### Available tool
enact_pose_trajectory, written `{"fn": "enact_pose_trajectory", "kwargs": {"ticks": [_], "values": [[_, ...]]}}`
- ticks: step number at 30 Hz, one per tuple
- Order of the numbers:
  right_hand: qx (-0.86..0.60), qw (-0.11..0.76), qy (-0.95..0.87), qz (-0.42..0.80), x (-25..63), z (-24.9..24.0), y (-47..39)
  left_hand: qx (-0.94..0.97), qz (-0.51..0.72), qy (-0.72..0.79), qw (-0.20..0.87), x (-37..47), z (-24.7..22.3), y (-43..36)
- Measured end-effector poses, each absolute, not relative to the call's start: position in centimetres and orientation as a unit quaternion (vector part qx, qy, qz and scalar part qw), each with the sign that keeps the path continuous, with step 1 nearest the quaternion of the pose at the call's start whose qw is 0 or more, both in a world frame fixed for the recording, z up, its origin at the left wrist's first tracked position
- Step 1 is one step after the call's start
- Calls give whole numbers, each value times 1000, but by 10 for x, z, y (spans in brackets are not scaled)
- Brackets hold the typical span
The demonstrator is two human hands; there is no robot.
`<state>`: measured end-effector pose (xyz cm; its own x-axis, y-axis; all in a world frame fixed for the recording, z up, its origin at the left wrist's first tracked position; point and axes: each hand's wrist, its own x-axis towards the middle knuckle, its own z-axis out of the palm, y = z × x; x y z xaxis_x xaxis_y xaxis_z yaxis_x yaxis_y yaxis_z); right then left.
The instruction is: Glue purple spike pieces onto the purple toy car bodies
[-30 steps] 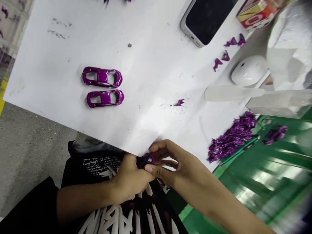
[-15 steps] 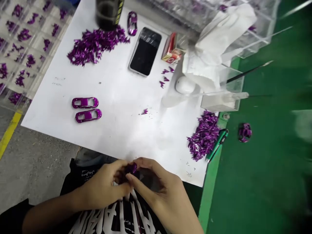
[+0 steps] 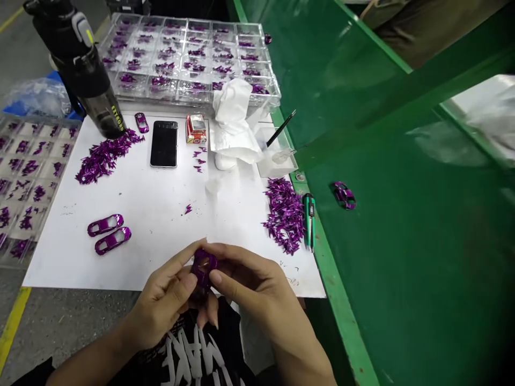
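Observation:
A small purple car body (image 3: pixel 204 264) is held between both hands near the front edge of the white sheet. My left hand (image 3: pixel 164 300) pinches its left side with thumb and fingers. On its right side, the thumb and fingertips of my right hand (image 3: pixel 253 284) grip it. Fingers partly cover its lower end. Two purple car bodies lie side by side on the sheet to the left, the upper one (image 3: pixel 105 225) just above the lower one (image 3: pixel 113 240). A tiny purple piece (image 3: pixel 188 209) lies beyond the hands.
Purple pieces form a left pile (image 3: pixel 102 158) and a right pile (image 3: pixel 284 214), beside a green cutter (image 3: pixel 309 221). Farther back are a phone (image 3: pixel 164 143), a bottle (image 3: pixel 86 69), white tissue (image 3: pixel 235 120) and a compartment tray (image 3: pixel 193 99). Another car body (image 3: pixel 344 195) lies on the green surface.
The camera view has turned and levelled, showing more of the bottle and back tray. Both hands have brought the held car body up into clearer view, over the sheet's front edge.

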<state>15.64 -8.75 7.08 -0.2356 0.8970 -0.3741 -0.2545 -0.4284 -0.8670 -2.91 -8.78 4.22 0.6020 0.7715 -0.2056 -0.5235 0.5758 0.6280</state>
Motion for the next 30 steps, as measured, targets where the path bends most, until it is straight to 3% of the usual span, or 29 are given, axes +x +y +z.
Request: {"fn": "enact_pose_trajectory", "kwargs": {"ticks": [3, 8, 13, 17, 22, 26, 30], "values": [[-424, 410, -293, 753, 164, 59, -84, 302, 344, 238, 857, -30, 38, -84], [-450, 433, -344, 701, 174, 52, -71, 304, 322, 241, 864, -25, 40, -67], [-555, 427, -535, 473, 180, 60, -39, 189, 364, 305, 859, -14, 43, -45], [-650, 453, -551, 262, 180, 41, 0, 184, 362, 353, 843, -14, 42, -21], [-623, 421, -580, 314, 172, 20, 34, 257, 375, 379, 806, -11, 36, 8], [-636, 473, -515, 326, 173, 43, 25, 308, 374, 380, 788, -7, 21, 18], [-660, 540, -471, 224, 171, 63, 5, 333, 390, 362, 779, -8, 6, 13]]}}
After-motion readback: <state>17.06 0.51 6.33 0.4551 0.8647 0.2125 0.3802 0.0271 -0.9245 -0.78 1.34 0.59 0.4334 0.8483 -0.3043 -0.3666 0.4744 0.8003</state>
